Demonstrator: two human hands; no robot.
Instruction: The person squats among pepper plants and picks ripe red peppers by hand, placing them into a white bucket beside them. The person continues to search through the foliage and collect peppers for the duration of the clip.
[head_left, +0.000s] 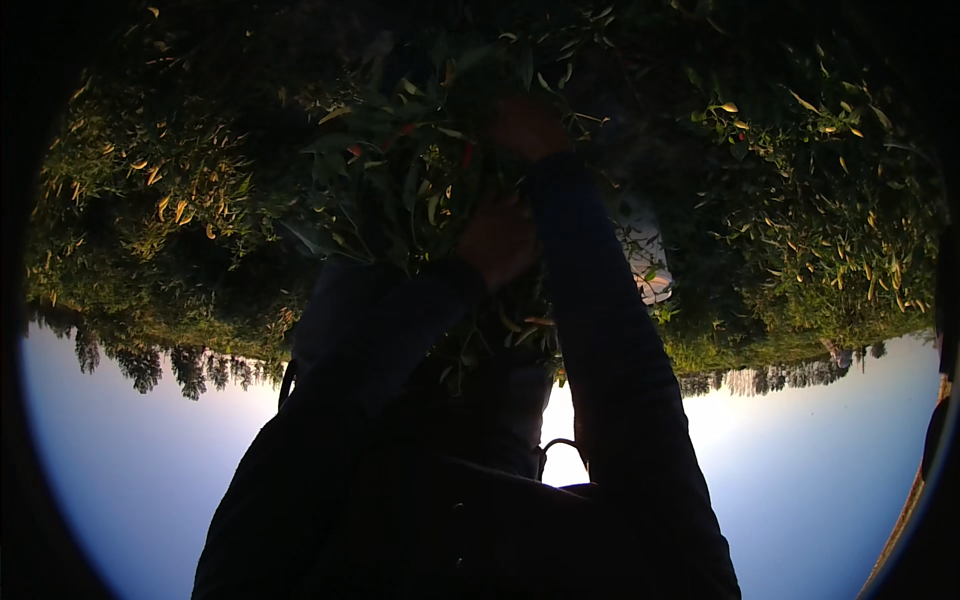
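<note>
In the head view, my left hand is at the middle of a leafy pepper plant, with foliage against its fingers. My right hand reaches farther up the picture into the same plant. Both hands lie in deep shadow, and leaves or darkness hide their fingertips, so their grip does not show. A red chili pepper hangs just left of my hands, with another reddish pod farther left among the leaves. Green pods show between them.
More pepper plants bearing pale yellow pods stand at the left and at the right. A white object, its kind unclear, lies partly behind my right sleeve. Trees and bright sky appear upside down toward the lower rim.
</note>
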